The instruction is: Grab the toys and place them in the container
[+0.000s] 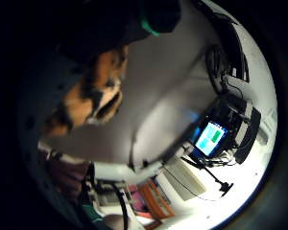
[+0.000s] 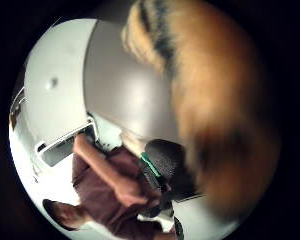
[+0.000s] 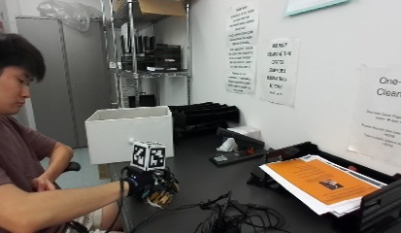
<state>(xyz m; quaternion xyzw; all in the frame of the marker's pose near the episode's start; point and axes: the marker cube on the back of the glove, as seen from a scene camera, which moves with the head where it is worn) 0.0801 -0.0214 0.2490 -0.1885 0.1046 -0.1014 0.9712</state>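
In the outside view my gloved right hand [image 3: 148,184] is at the near edge of the dark table [image 3: 206,179], its fingers curled round an orange toy with black stripes [image 3: 164,197]. The same plush toy [image 1: 93,96] fills much of both palm views, close against the palm [image 2: 215,100]. The white box-shaped container [image 3: 129,128] stands further back on the table, beyond the hand, its top open. Its inside is hidden from here.
A tangle of black cables [image 3: 232,218] lies on the table just right of the hand. A paper tray holding an orange sheet [image 3: 323,182] sits at the right by the wall. Black trays [image 3: 203,114] stand behind the container.
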